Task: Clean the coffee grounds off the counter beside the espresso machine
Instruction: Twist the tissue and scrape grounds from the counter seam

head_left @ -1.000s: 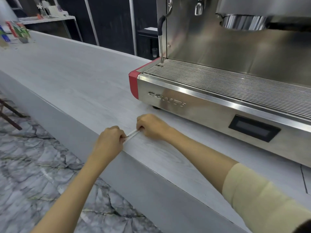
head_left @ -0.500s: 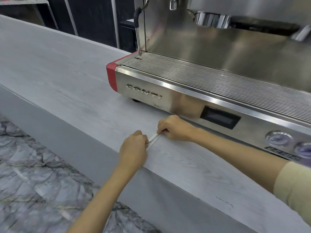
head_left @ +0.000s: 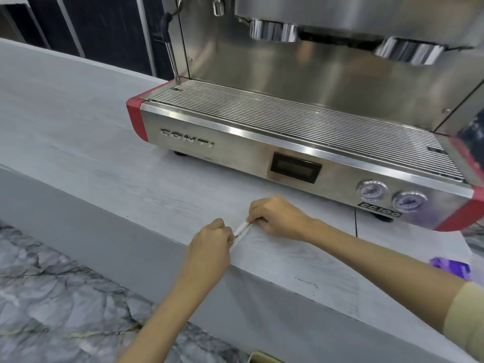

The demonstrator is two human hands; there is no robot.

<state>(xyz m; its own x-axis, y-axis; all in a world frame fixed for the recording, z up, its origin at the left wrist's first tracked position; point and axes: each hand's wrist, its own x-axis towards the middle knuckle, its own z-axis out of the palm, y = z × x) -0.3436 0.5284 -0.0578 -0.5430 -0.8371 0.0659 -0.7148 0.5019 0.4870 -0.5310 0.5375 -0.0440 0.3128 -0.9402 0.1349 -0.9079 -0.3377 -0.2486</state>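
Drip tray: the espresso machine (head_left: 301, 163) has a steel grate tray (head_left: 301, 121) on top of its base; nothing stands on the grate.
Group heads: two round steel heads (head_left: 273, 30) hang over the tray, toward 12 o'clock from the hands.
Steam wand: a thin tube with a black grip (head_left: 170, 45) hangs at the machine's left corner, about 11 o'clock from the hands.
Front panel: a dark display window (head_left: 296, 170) and two round gauges (head_left: 391, 196) are on the panel, with red trim at both ends.
Purple object: something purple (head_left: 450, 267) lies on the counter at 3 o'clock from the hands; it is too blurred to name.
In the way: the machine's front stands just behind the hands; the counter edge is just below them.
Counter: pale grey with wood grain (head_left: 78, 132); some small dark specks (head_left: 306, 280) lie near the front edge, at 5 o'clock from the hands.
Strip: a narrow white strip (head_left: 242, 230) is stretched between both hands, low over the counter, with dark marks along it.
Left hand: the left hand (head_left: 209, 244) pinches the strip's near end, fingers curled.
Right hand: the right hand (head_left: 277, 216) pinches the far end, fingers curled too.
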